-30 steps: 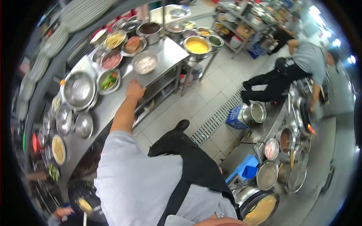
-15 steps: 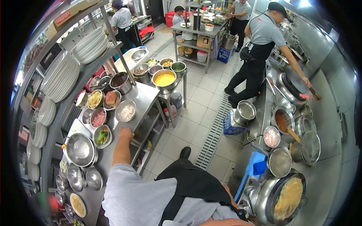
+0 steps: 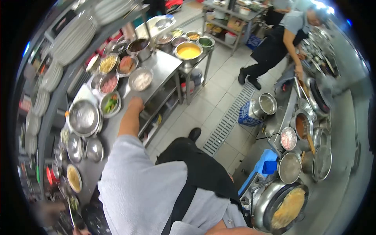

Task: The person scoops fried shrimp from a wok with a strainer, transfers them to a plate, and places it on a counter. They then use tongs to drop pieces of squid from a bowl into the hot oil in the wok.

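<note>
My left hand (image 3: 136, 103) rests at the edge of the steel counter (image 3: 159, 67), fingers curled; whether anything is inside them is hidden. Beside it stand a bowl of pale pieces (image 3: 140, 79) and a bowl of green and orange vegetables (image 3: 111, 103). Of my right hand (image 3: 230, 178), only a sliver of skin shows past the black apron, so its fingers are hidden. To its right, a large flat yellow egg-like sheet (image 3: 289, 208) lies in a wok (image 3: 267, 217) on the stove.
Metal bowls (image 3: 83, 117) and stacked plates (image 3: 74, 37) line the left. A pot of yellow liquid (image 3: 188, 51) stands beyond the counter. A co-worker (image 3: 276, 45) leans over the stove. A floor drain (image 3: 229, 119) and a pot on a blue box (image 3: 250, 113) lie between.
My view has shifted and tilted. The co-worker's arm has drawn back from the far wok's rear side toward the stove front. Hands with a tool now appear at the lower left.
</note>
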A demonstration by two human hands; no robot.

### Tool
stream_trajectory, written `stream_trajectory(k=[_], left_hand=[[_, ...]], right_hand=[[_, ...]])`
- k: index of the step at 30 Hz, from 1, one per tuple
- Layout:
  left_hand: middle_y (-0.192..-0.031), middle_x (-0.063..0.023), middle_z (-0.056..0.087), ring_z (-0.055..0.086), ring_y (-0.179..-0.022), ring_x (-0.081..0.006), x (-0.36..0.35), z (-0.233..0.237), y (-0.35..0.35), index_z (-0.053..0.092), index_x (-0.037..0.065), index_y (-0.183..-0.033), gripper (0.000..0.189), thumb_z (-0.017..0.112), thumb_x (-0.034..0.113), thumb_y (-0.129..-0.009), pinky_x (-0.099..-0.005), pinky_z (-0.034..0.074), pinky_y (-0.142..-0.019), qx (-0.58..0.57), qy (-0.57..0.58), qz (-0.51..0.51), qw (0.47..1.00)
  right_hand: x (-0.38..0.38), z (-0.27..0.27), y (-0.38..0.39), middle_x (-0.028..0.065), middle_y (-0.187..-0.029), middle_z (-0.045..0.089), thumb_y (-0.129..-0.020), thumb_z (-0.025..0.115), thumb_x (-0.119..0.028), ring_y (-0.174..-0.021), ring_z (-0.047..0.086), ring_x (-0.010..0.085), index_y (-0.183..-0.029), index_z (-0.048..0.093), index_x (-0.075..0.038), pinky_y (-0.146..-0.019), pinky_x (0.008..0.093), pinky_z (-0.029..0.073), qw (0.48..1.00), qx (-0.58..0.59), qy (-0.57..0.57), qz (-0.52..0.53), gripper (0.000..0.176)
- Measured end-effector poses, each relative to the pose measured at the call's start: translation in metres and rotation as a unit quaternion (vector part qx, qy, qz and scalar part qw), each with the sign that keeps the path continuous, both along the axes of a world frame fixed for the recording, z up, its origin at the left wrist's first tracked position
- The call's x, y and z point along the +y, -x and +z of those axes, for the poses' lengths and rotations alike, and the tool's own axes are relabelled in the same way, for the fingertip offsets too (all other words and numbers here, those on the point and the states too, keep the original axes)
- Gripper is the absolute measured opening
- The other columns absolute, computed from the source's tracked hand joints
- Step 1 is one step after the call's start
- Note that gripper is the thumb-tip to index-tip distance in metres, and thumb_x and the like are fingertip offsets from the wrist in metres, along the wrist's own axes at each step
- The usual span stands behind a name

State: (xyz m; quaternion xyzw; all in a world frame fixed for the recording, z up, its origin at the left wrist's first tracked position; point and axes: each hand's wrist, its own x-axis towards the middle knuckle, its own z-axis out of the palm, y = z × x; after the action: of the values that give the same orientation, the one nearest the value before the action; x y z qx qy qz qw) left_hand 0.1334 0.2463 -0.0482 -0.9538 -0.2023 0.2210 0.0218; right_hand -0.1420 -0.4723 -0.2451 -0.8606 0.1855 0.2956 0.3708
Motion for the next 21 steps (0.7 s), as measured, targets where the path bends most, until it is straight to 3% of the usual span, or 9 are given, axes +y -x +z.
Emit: stream_trajectory(k=[5, 9, 15, 18, 20, 21], left_hand=[[-0.121, -0.0153, 0.072, 0.062, -0.121, -0.0334, 0.013, -0.023, -0.003, 0.076, 0.004, -0.112, 0.034, 0.075, 0.020, -0.082, -0.0402, 0.049, -0.106, -0.016, -0.026, -0.017, 0.999], [-0.120, -0.0159, 0.073, 0.063, -0.121, -0.0331, -0.003, 0.000, 0.000, 0.076, 0.003, -0.112, 0.031, 0.072, 0.015, -0.084, -0.0409, 0.051, -0.103, -0.023, -0.018, 0.007, 1.000], [-0.134, -0.0230, 0.062, 0.063, -0.120, -0.0355, 0.000, -0.007, 0.006, 0.074, -0.002, -0.115, 0.035, 0.071, 0.013, -0.084, -0.0419, 0.052, -0.102, -0.071, -0.011, 0.072, 0.995], [-0.143, -0.0244, 0.053, 0.059, -0.124, -0.0350, -0.003, -0.008, 0.016, 0.071, -0.004, -0.118, 0.039, 0.072, 0.017, -0.085, -0.0409, 0.053, -0.101, -0.089, -0.021, 0.097, 0.991], [-0.143, -0.0225, 0.052, 0.055, -0.129, -0.0350, 0.002, -0.010, 0.025, 0.065, -0.005, -0.124, 0.055, 0.077, 0.027, -0.081, -0.0419, 0.051, -0.104, -0.162, 0.004, 0.077, 0.984], [-0.143, -0.0225, 0.052, 0.055, -0.129, -0.0350, 0.003, -0.008, 0.029, 0.065, -0.005, -0.124, 0.055, 0.077, 0.027, -0.081, -0.0419, 0.051, -0.104, -0.161, 0.009, 0.083, 0.983]], right_hand=[[-0.004, 0.028, -0.022, 0.0155, -0.105, 0.076, -0.090, 0.070, -0.025, -0.099, 0.072, 0.0271, -0.110, 0.074, -0.003, -0.088, 0.0356, 0.055, 0.995, 0.059, -0.007, 0.080, 0.030], [0.003, 0.032, -0.060, 0.0154, -0.105, 0.076, -0.090, 0.070, -0.025, -0.099, 0.072, 0.0271, -0.111, 0.074, -0.003, -0.087, 0.0355, 0.055, 0.991, 0.077, -0.010, 0.109, 0.030], [0.024, 0.017, -0.148, 0.0152, -0.106, 0.075, -0.091, 0.069, -0.024, -0.099, 0.072, 0.0271, -0.113, 0.073, -0.003, -0.087, 0.0354, 0.055, 0.987, 0.068, -0.023, 0.144, 0.030], [0.038, 0.010, -0.180, 0.0151, -0.106, 0.075, -0.092, 0.069, -0.023, -0.098, 0.072, 0.0271, -0.113, 0.072, -0.002, -0.087, 0.0353, 0.055, 0.985, 0.067, -0.032, 0.153, 0.030], [0.052, 0.005, -0.195, 0.0151, -0.107, 0.075, -0.092, 0.069, -0.023, -0.098, 0.071, 0.0271, -0.114, 0.072, -0.002, -0.086, 0.0353, 0.055, 0.985, 0.069, -0.035, 0.157, 0.030], [0.021, 0.033, -0.181, 0.0151, -0.107, 0.075, -0.092, 0.069, -0.023, -0.098, 0.071, 0.0271, -0.114, 0.072, -0.002, -0.086, 0.0353, 0.055, 0.984, 0.070, -0.029, 0.162, 0.030]])
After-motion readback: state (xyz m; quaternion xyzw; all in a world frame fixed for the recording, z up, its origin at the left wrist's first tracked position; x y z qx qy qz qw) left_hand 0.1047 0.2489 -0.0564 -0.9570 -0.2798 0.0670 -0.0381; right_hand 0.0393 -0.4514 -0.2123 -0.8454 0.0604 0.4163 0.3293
